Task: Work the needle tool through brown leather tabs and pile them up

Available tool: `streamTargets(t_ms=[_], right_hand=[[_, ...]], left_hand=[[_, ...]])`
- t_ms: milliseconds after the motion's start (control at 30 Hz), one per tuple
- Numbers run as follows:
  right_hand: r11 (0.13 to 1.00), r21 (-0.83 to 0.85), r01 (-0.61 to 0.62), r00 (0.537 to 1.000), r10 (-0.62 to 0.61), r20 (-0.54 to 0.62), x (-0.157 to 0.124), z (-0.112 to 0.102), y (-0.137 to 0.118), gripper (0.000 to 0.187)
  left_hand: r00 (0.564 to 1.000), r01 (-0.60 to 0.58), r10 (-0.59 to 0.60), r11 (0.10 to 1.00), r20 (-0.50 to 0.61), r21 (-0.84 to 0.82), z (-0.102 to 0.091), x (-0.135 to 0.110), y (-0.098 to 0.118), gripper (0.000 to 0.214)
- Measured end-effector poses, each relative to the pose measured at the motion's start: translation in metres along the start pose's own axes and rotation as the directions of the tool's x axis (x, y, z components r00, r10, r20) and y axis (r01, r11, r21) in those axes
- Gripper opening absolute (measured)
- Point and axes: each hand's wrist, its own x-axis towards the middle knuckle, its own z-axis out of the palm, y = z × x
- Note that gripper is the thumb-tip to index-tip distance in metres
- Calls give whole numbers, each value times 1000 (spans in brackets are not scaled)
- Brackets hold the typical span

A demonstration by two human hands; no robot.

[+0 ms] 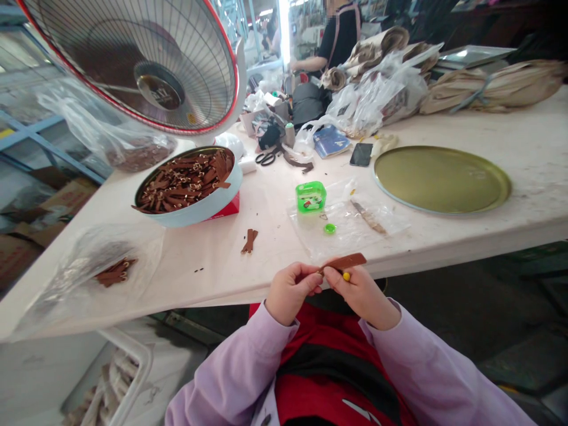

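Observation:
My left hand point(294, 289) is closed in a pinch at the near end of a brown leather strap point(348, 261), just off the table's front edge. My right hand point(355, 290) grips the same strap between thumb and fingers, and its wide end sticks out to the right. A small yellow round knob point(347, 276) shows between the right fingers; what it belongs to is hidden. On the table ahead lie two crossed brown leather straps point(249, 241) with small metal fittings. Beyond my hands stand a green plastic box point(310, 197) and a small green cap point(329, 228).
A round tin point(199, 204) heaped with brown straps stands at left under a large fan heater point(160, 86). A plastic bag with straps point(116, 272) lies nearer. Black scissors point(268, 157), a phone point(361, 154), a knife point(369, 217) and a gold tin lid point(444, 180) lie farther back. Another person point(339, 38) works beyond.

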Motion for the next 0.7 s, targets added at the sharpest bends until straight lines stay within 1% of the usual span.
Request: streamTargets(t_ms=[67, 133, 200, 267, 300, 367, 433, 500, 533, 567, 600, 667, 700], right_hand=[[998, 55, -42, 999, 41, 12, -2, 0, 0, 27], [997, 60, -43, 999, 43, 7, -3, 1, 0, 26], [1000, 10, 8, 1000, -8, -19, -3, 1, 0, 23], [997, -46, 66, 996, -68, -52, -2, 1, 0, 18], [995, -62, 77, 995, -81, -65, -1, 1, 1, 16], [997, -50, 56, 996, -59, -60, 2, 0, 1, 18], [1000, 21, -1, 1000, 2, -10, 4, -2, 3, 23], [988, 138, -68, 997, 62, 50, 7, -6, 5, 26], [975, 201, -96, 995, 86, 58, 9, -9, 6, 27], [961, 253, -111, 994, 104, 40, 11, -12, 8, 28], [951, 288, -110, 993, 116, -4, 13, -16, 10, 30], [953, 293, -76, 980, 126, -154, 19, -25, 15, 33], [962, 264, -62, 964, 127, -234, 23, -29, 18, 34]], left_hand=[[1000, -3, 3, 1000, 1, -27, 0, -1, -2, 27], [1000, -22, 22, 1000, 4, -14, 1, -2, -4, 29], [998, -67, 68, 996, -15, 57, 1, -4, -6, 27], [990, -121, 132, 980, -57, 157, 2, -5, -6, 22], [984, -140, 159, 970, -79, 201, 3, -5, -5, 20], [978, -153, 181, 959, -101, 237, 3, -4, -3, 15], [983, -134, 156, 970, -97, 202, 3, -1, -1, 11], [992, -85, 95, 989, -83, 123, 3, 3, -1, 9], [995, -54, 60, 996, -77, 74, 2, 6, -1, 9], [997, -26, 27, 999, -74, 26, 1, 8, -2, 10], [997, -2, 1, 1000, -74, -18, 0, 11, -2, 11], [997, 33, -39, 996, -70, -81, -2, 17, -4, 14], [996, 44, -50, 994, -68, -99, -3, 20, -5, 15]])
